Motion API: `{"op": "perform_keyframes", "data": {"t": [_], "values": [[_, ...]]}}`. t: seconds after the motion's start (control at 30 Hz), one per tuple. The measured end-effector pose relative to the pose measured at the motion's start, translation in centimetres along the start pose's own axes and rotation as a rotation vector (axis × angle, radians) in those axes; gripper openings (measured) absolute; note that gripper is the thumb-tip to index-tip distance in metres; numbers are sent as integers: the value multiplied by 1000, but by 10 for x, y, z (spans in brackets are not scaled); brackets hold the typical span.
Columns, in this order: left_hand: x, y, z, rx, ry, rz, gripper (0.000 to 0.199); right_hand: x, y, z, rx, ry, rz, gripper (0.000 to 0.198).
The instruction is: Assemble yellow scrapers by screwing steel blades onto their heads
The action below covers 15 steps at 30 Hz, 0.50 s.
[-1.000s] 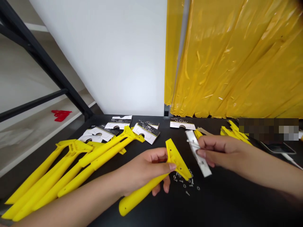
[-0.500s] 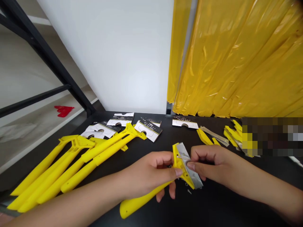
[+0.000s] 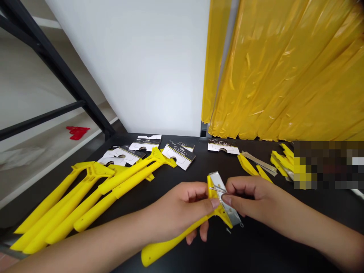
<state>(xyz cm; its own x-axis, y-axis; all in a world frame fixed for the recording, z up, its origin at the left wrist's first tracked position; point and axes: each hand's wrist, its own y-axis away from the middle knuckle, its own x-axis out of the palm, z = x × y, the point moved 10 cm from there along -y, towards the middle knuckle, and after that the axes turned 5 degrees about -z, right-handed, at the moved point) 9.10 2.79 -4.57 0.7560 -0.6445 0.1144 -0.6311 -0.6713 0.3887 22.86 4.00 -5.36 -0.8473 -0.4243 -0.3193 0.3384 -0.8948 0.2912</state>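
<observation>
From my end, I have the left hand [image 3: 189, 212] curled around the neck of a yellow handle [image 3: 162, 248], its thumb pressed just below the wide head. The right hand [image 3: 250, 197] pinches a metal plate [image 3: 231, 212] between thumb and forefinger, with no gap beyond the plate's thickness. Both pieces are over the tabletop [image 3: 273, 246], well in from its far edge, and the plate overlaps the handle's head. A thin metal pin [image 3: 214, 189] crosses the plate near my right thumb; I can't tell whether it is gripped or only resting there.

What worries me is the pinch: it takes the plate by one long side, so a small twist could swing the plate off line against the head. If that pin is loose, the same twist could shed it. Just below the plate lie a small screw [image 3: 229, 230] and a ring [image 3: 241, 225], bright specks that a dropped plate or dragging fingers could scatter toward the near edge, which I can't see. My left forearm passes close to the spare handles [image 3: 93, 204] by the left edge; a wide elbow swing could knock them out of order.
</observation>
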Motion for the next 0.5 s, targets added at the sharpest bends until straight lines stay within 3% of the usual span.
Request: {"op": "perform_keyframes", "data": {"t": [0.2, 0.33, 0.43, 0.5], "values": [[2, 0, 14, -97, 60, 18, 47, 22, 8, 10, 6, -125, 71, 55], [2, -2, 19, -143, 68, 28, 46, 18, 13, 11, 18, 20, 71, 57], [-3, -3, 16, -133, 86, -11, 44, -25, 12, 12, -34, 260, -63, 59], [-8, -3, 13, -117, 99, -39, 40, -80, 14, 12, -47, 486, -322, 55]]}}
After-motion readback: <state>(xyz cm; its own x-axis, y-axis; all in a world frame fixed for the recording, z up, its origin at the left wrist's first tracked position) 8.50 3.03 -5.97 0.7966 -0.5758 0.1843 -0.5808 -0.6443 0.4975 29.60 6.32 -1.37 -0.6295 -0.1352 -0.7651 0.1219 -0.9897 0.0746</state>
